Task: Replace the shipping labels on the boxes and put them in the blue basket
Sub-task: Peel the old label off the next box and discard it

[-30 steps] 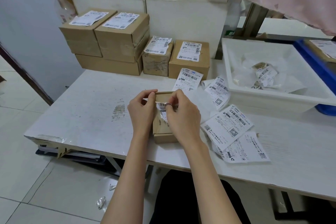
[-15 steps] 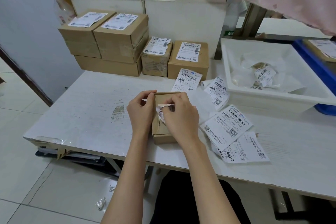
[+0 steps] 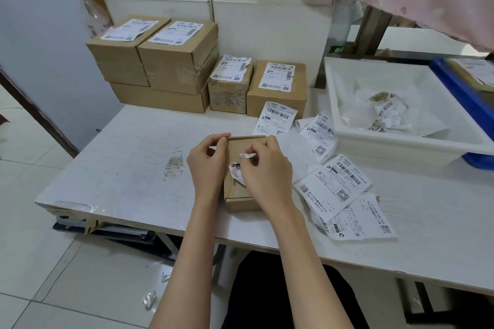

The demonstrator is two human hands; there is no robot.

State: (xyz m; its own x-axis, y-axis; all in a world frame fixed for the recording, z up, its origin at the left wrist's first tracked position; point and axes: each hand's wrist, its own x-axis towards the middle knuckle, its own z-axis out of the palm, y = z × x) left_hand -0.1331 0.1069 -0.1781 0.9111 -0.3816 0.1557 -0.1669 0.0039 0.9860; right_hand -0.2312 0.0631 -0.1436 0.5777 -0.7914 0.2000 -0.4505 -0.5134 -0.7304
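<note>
The small box point(image 3: 242, 189) lies on the counter point(image 3: 128, 168), long axis running away from the person. The left hand point(image 3: 207, 163) grips its far-left corner; the right hand point(image 3: 267, 171) pinches the half-peeled label point(image 3: 236, 172), hiding most of it.

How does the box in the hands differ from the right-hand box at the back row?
The box in the hands has its label crumpled and half peeled; the back box carries a flat, whole label. The held box lies near the table's front edge; the back box sits by the wall. Both are brown cardboard.
</note>
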